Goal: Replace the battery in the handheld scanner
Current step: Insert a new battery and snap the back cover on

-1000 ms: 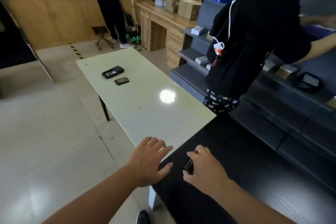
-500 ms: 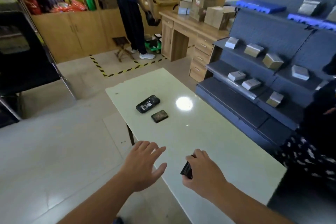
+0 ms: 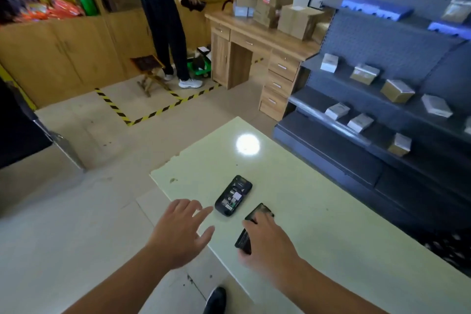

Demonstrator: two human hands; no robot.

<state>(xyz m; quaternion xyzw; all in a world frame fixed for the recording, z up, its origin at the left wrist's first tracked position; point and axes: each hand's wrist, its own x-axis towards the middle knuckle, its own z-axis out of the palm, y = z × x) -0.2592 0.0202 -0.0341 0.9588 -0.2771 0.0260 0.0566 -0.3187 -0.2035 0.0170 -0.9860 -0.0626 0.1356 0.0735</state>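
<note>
The black handheld scanner (image 3: pixel 233 195) lies back-up on the pale green table (image 3: pixel 318 211), its battery bay uncovered. A flat dark cover or battery (image 3: pixel 261 211) lies just right of it, partly under my fingers. My right hand (image 3: pixel 267 239) is closed around a small black battery (image 3: pixel 243 241) and hovers over that flat piece. My left hand (image 3: pixel 182 231) is open with fingers spread, its fingertips a short way left of the scanner, touching nothing.
A dark shelving unit (image 3: pixel 382 99) with small boxes runs along the table's right side. A wooden desk (image 3: pixel 257 46) stacked with cartons stands beyond. A person (image 3: pixel 163 20) stands by the wooden cabinets. Hazard tape (image 3: pixel 158 112) marks the floor. My shoe (image 3: pixel 216 299) shows below the table's edge.
I have walked up to the table's far end; the scanner and flat piece are now right in front of my hands. My right hand still holds the battery.
</note>
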